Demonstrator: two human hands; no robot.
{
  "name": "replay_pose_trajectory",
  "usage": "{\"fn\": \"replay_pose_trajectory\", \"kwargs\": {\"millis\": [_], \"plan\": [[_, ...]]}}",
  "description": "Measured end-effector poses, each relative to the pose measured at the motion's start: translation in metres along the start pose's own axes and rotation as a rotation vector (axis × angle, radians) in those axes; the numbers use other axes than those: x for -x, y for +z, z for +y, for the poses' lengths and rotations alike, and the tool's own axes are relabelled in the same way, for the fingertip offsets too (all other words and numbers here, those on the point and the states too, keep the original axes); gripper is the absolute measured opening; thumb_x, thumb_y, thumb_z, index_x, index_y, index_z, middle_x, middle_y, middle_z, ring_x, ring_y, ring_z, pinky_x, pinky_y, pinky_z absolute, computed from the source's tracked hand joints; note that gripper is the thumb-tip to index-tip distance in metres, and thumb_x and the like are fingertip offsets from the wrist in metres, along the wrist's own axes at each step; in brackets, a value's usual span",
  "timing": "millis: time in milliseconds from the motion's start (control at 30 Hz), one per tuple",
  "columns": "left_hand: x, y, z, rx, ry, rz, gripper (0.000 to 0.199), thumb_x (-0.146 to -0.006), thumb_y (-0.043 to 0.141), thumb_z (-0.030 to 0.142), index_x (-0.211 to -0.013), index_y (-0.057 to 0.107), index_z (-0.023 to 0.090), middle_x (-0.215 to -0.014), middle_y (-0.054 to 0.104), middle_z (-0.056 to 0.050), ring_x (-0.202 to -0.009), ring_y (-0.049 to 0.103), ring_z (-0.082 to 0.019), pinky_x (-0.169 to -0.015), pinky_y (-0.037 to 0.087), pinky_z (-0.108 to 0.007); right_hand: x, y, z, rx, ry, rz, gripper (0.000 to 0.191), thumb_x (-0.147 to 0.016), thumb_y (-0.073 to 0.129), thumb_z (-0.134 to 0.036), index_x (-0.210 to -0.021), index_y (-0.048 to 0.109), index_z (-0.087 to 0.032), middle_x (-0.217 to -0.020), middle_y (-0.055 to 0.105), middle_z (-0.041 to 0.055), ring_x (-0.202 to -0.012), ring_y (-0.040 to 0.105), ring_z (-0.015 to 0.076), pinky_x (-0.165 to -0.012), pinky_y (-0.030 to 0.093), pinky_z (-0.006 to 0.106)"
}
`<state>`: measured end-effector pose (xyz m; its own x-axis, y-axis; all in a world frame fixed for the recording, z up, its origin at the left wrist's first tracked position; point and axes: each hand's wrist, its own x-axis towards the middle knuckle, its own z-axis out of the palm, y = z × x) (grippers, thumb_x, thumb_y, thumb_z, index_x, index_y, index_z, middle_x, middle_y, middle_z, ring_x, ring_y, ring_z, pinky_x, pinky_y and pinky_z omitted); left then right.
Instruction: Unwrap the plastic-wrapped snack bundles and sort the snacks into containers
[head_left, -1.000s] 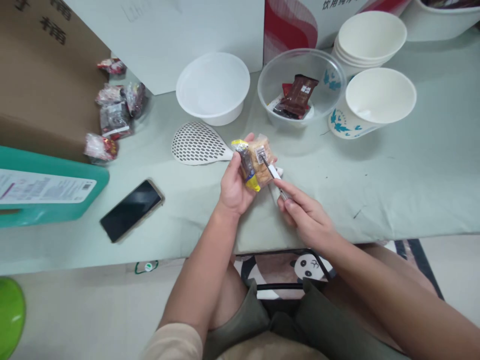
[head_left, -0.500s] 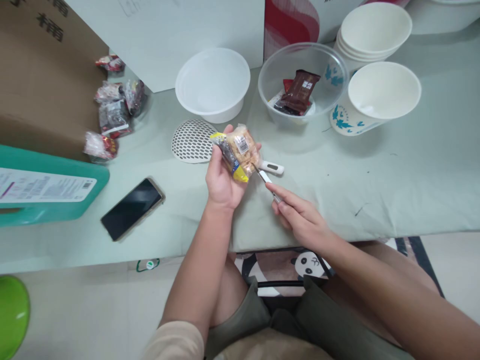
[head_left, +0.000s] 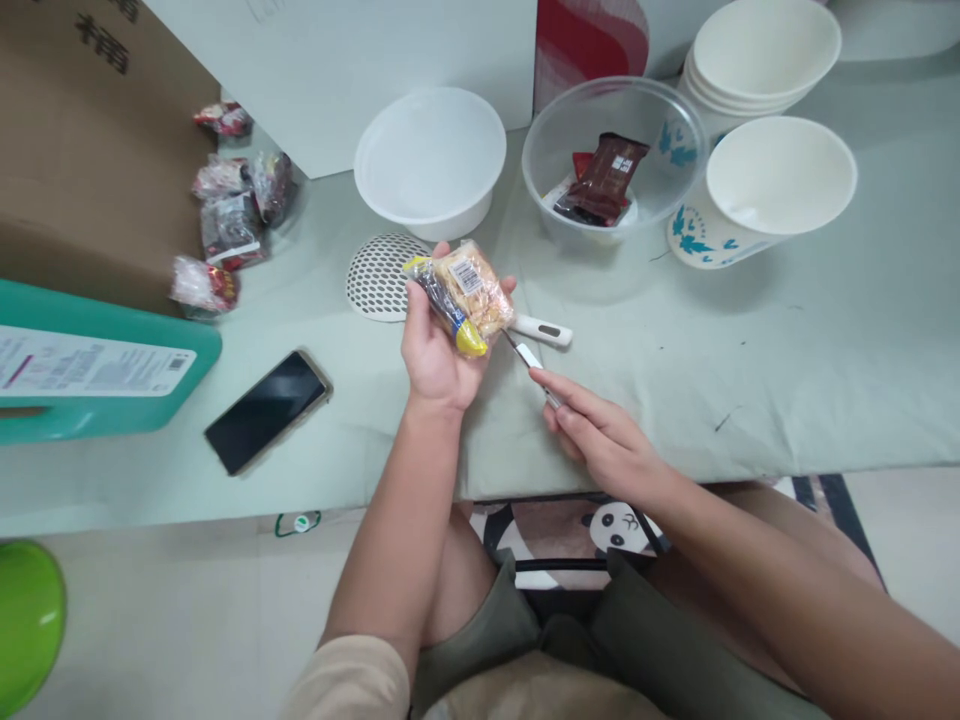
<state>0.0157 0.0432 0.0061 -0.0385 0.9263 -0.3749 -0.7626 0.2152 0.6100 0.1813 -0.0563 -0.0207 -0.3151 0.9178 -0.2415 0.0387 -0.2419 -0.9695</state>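
Observation:
My left hand [head_left: 441, 365] is wrapped round a packaged snack [head_left: 469, 290] in a clear wrapper. It has a barcode label, a pale golden filling and a dark, blue and yellow strip along one side. In my right hand [head_left: 592, 430] is a small, slim knife [head_left: 532, 358], its thin tip pointing at the packet's lower right corner. Whether the tip touches the wrapper I cannot tell. Under the left hand lies a white slotted skimmer [head_left: 379, 280], its head showing on the left and its handle on the right; the middle is hidden.
Behind stand a white bowl [head_left: 430, 160], a clear bowl [head_left: 540, 200] holding wrapped snacks, and paper tubs [head_left: 780, 190]. To the left are a phone [head_left: 268, 412], several crumpled wrapped packets [head_left: 232, 230], a cardboard box [head_left: 97, 150] and a green container [head_left: 187, 385].
The snack packet and my left hand have shifted slightly left, and the packet has turned a little. The knife tip now sits at the packet's corner rather than over its lower part.

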Motion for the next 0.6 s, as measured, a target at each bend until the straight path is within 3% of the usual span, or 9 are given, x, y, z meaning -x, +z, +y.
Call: {"fn": "replay_pose_trajectory", "kwargs": {"millis": [233, 333, 433, 500, 600], "plan": [[-0.003, -0.001, 0.004, -0.011, -0.003, 0.019, 0.061, -0.104, 0.032, 0.067, -0.155, 0.051, 0.039, -0.145, 0.07, -0.001, -0.128, 0.071, -0.029, -0.099, 0.061, -0.038, 0.0, 0.002, -0.002, 0.043, 0.001, -0.044, 0.05, -0.103, 0.044, -0.033, -0.149, 0.059, -0.022, -0.083, 0.055, 0.0005, -0.063, 0.045, 0.0115, -0.058, 0.042, 0.026], [-0.003, -0.002, 0.009, -0.002, 0.0, 0.027, 0.068, -0.103, 0.027, 0.069, -0.157, 0.049, 0.035, -0.146, 0.069, -0.004, -0.13, 0.069, -0.03, -0.093, 0.062, -0.035, 0.002, -0.008, -0.007, 0.157, -0.051, -0.042, 0.049, -0.103, 0.044, -0.034, -0.148, 0.057, -0.022, -0.085, 0.06, 0.0016, -0.063, 0.048, 0.0129, -0.062, 0.046, 0.03], [-0.003, -0.003, 0.013, 0.018, -0.016, 0.024, 0.073, -0.102, 0.026, 0.07, -0.159, 0.048, 0.029, -0.143, 0.07, -0.007, -0.134, 0.066, -0.03, -0.094, 0.062, -0.036, 0.003, -0.033, -0.014, 0.437, -0.125, 0.2, 0.052, -0.099, 0.051, -0.037, -0.15, 0.051, -0.024, -0.091, 0.067, 0.0045, -0.065, 0.053, 0.0162, -0.068, 0.048, 0.035], [-0.003, -0.004, 0.016, 0.019, -0.03, 0.013, 0.074, -0.102, 0.027, 0.07, -0.157, 0.05, 0.027, -0.142, 0.07, -0.008, -0.136, 0.065, -0.03, -0.096, 0.061, -0.037, 0.001, -0.053, -0.017, 0.665, -0.125, 0.388, 0.05, -0.094, 0.057, -0.036, -0.142, 0.056, -0.023, -0.094, 0.07, 0.0076, -0.07, 0.057, 0.02, -0.073, 0.05, 0.04], [-0.003, -0.004, 0.018, 0.023, -0.045, 0.024, 0.072, -0.102, 0.029, 0.067, -0.155, 0.053, 0.024, -0.14, 0.072, -0.009, -0.137, 0.063, -0.03, -0.1, 0.06, -0.038, -0.005, -0.079, -0.016, 0.94, -0.098, 0.491, 0.037, -0.089, 0.056, -0.034, -0.121, 0.068, -0.019, -0.1, 0.071, 0.0146, -0.089, 0.065, 0.0293, -0.086, 0.052, 0.049]]}}
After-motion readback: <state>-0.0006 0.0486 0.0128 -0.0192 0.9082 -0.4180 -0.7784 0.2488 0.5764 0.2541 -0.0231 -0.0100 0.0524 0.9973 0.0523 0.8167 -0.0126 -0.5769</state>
